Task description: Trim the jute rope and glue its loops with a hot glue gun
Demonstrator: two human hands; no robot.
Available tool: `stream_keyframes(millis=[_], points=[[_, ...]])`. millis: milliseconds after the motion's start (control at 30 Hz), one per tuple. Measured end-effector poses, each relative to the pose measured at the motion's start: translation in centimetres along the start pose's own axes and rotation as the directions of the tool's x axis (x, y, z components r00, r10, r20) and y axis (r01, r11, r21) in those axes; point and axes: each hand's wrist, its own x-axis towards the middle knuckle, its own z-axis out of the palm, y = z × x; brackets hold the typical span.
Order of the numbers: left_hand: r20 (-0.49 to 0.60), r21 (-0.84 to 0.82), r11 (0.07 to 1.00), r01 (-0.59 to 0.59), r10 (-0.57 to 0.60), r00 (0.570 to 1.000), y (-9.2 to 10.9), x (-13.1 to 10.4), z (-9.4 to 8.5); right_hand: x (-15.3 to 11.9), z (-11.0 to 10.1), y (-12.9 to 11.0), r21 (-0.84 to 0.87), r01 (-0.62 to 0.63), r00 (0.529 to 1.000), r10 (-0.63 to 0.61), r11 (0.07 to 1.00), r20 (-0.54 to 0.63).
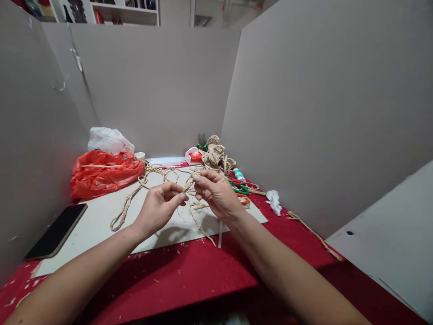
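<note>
Nearest the camera, two bare forearms reach out over a red tablecloth strewn with pale fibre scraps. The left hand and the right hand meet above a pale board, both with fingers pinched closed on the same stretch of jute twine; the right fingertips grip it from above, the left thumb and forefinger just beside them. A loose end of the twine hangs down from the hands to the board's near edge, and a braided loop trails away to the left. A dark phone lies at the board's left side. Further back sit a red plastic bag, a white bag behind it, and a heap of twine near what may be green-handled scissors, partly hidden by the right hand
</note>
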Motion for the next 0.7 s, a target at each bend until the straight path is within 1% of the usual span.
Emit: stream_keyframes(millis=[67,167,233,333,400,467,533,633,700], points=[[-0.012,0.0,1.0,-0.015,0.015,1.0,0.1,0.0,0.1,-0.1,0.0,0.2,-0.028,-0.02,1.0,0.02,0.999,0.019],[-0.008,0.011,0.999,-0.045,0.045,0.999,0.4,0.0,0.1,-0.4,0.4,0.6,-0.124,-0.05,0.998,0.055,0.991,0.037],[-0.002,0.012,0.998,-0.058,0.058,0.998,0.7,0.0,-0.1,-0.6,0.7,1.0,-0.2,-0.013,0.999,0.02,0.98,0.031],[0.017,-0.03,0.998,-0.052,0.052,0.998,0.9,0.1,-0.4,-0.6,1.3,1.6,-0.257,0.098,0.995,-0.102,0.961,-0.001],[0.036,-0.087,0.995,-0.039,0.042,0.998,1.0,0.2,-0.5,-0.5,1.7,1.9,-0.264,0.151,0.986,-0.164,0.953,-0.026],[0.028,-0.152,0.988,-0.012,0.016,0.999,1.3,0.3,-0.5,-0.3,2.1,2.0,-0.266,0.2,0.975,-0.218,0.943,-0.041],[0.007,-0.198,0.98,0.034,-0.033,0.999,1.7,0.4,-0.5,-0.1,2.4,2.0,-0.252,0.243,0.965,-0.26,0.937,-0.037],[-0.017,-0.237,0.967,0.093,-0.1,0.995,2.4,0.4,-0.7,0.0,2.9,1.9,-0.188,0.266,0.963,-0.27,0.945,0.004],[-0.02,-0.252,0.962,0.106,-0.115,0.993,2.9,0.4,-0.8,0.0,3.1,1.6,-0.116,0.247,0.969,-0.246,0.962,0.028]])
